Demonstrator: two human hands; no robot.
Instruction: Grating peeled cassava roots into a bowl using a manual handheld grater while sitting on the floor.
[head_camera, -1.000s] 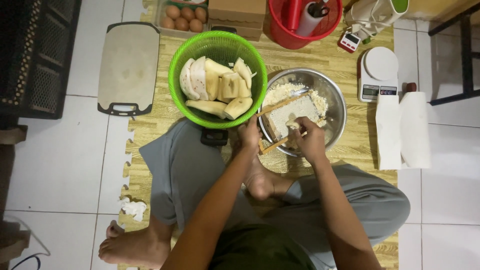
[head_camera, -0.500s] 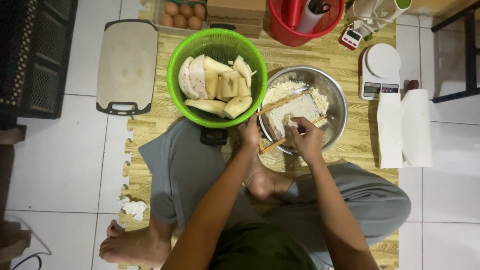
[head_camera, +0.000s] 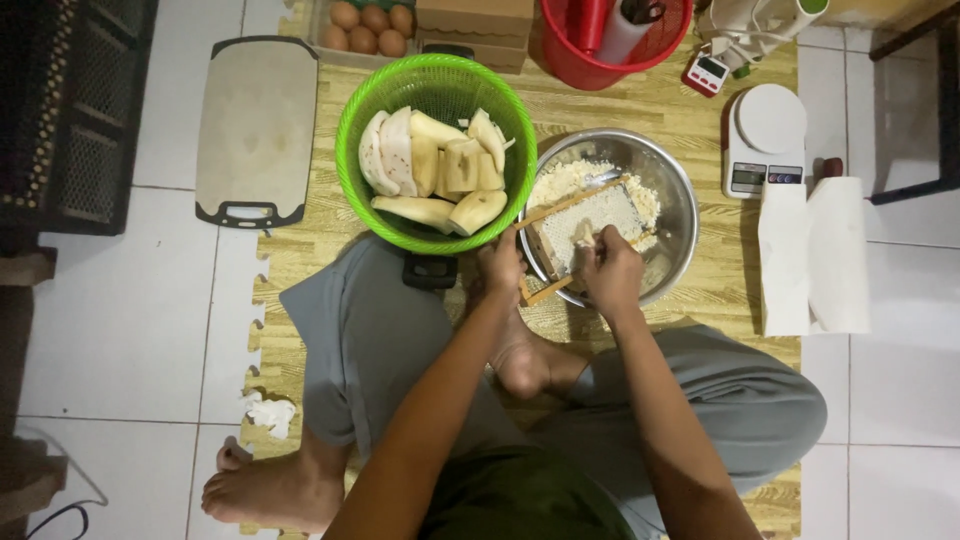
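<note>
A wooden-framed grater (head_camera: 590, 220) lies slanted across a steel bowl (head_camera: 675, 190) that holds white gratings. My left hand (head_camera: 500, 265) grips the grater's near end at the bowl's left rim. My right hand (head_camera: 608, 272) presses a small pale piece (head_camera: 582, 233) onto the grater's mesh. To the left of the bowl stands a green plastic basket (head_camera: 365, 130) filled with several peeled white root pieces (head_camera: 430, 165).
A grey cutting board (head_camera: 258, 125) lies at left on the tiles. Eggs (head_camera: 370, 22) and a red bucket (head_camera: 610, 45) are at the back. A white kitchen scale (head_camera: 765, 140) and paper towels (head_camera: 812, 255) sit at right. My crossed legs rest on the wood-pattern mat.
My right hand has slid slightly along the grater with the piece. The left hand stays on the grater's end.
</note>
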